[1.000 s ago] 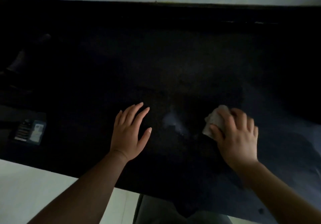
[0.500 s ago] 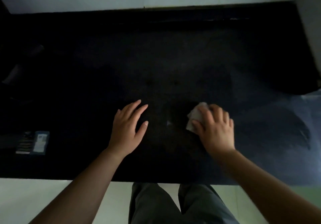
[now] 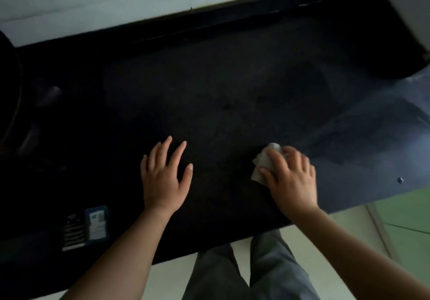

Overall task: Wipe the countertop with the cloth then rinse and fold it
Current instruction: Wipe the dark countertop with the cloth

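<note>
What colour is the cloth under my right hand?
The cloth is pale grey-white, seen best in the head view against the black countertop.

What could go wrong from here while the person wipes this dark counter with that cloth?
The cloth is bunched small under the right hand, so it may cover little and leave streaks. The countertop is black and dimly lit, so missed spots would be hard to see. A small light object lies near the right front edge; a wide stroke might knock it off.
</note>
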A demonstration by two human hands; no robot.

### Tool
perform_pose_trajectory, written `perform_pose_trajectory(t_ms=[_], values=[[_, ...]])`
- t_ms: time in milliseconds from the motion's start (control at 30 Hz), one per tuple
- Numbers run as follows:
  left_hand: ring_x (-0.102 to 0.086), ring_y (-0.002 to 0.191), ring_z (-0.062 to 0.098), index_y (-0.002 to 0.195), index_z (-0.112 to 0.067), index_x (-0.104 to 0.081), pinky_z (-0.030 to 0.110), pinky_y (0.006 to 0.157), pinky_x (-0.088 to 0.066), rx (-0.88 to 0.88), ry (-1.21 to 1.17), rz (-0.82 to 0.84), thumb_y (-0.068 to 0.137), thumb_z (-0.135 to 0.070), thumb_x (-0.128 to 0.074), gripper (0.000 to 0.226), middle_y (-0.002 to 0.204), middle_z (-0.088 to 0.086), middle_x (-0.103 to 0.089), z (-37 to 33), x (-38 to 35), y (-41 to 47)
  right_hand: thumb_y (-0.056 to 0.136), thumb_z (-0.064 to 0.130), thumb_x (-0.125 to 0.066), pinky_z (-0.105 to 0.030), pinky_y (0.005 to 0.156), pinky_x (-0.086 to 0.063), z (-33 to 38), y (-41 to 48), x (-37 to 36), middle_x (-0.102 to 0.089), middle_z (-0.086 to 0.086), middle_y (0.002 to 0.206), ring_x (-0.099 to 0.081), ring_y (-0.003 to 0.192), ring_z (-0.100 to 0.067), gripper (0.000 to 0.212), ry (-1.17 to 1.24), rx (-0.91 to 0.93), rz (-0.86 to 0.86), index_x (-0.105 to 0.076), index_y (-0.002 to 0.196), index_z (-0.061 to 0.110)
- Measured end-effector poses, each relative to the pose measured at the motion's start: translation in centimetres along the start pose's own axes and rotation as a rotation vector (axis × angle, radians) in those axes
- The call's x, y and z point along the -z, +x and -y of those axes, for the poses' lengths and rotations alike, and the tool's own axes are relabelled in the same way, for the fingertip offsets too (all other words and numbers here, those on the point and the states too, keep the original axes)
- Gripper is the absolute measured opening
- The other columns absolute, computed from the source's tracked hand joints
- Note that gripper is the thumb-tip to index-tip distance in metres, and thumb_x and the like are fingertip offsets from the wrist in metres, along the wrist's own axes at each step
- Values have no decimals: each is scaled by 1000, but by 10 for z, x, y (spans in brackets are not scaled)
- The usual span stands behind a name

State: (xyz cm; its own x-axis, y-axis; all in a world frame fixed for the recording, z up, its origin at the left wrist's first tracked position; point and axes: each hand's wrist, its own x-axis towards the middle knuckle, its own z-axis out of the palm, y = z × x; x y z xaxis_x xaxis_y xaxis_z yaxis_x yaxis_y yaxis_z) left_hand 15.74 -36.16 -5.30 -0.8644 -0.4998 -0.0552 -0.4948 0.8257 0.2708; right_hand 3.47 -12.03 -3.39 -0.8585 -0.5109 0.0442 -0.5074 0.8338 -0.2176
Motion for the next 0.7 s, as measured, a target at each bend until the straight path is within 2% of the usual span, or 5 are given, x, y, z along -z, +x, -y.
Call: perform_pose_trajectory(t_ms=[167,300,400,567,700], values=[[-30,137,28,137,-31,-42,55,110,-21,-12,-17,-20,88,-48,-39,52,150,4,-36,0,0,0,89,45,-44,-49,90,-33,23,78,-12,-40,-16,132,-38,114,-39,46,70,-477,-91,-39,129,23],[-33,136,29,136,-31,-44,56,109,-23,-24,-14,-44,88,-48,-39,52,149,4,-37,1,-1,0,87,43,-48,-47,80,-39,79,64,-23,-48,-16,126,-46,106,-39,46,54,-169,-44,-45,126,19],[-34,135,30,135,-30,-45,56,108,-24,-27,-29,-58,87,-48,-40,52,149,4,-38,2,-2,0,87,47,-45,-45,77,-45,70,8,-20,-54,-14,122,-53,101,-37,44,36,17,-24,-51,122,22],[-31,137,30,136,-30,-43,56,109,-21,-23,-29,-46,87,-49,-39,52,150,5,-36,0,-1,1,87,45,-45,-47,84,-39,1,18,-6,-47,-16,123,-45,106,-38,45,33,-329,-108,-45,125,22],[-32,136,29,136,-29,-44,57,108,-23,-23,-27,-45,87,-48,-40,53,149,5,-37,1,-1,1,90,46,-41,-49,88,-33,17,81,-11,-41,-15,130,-39,112,-38,45,65,-526,-130,-39,127,21]])
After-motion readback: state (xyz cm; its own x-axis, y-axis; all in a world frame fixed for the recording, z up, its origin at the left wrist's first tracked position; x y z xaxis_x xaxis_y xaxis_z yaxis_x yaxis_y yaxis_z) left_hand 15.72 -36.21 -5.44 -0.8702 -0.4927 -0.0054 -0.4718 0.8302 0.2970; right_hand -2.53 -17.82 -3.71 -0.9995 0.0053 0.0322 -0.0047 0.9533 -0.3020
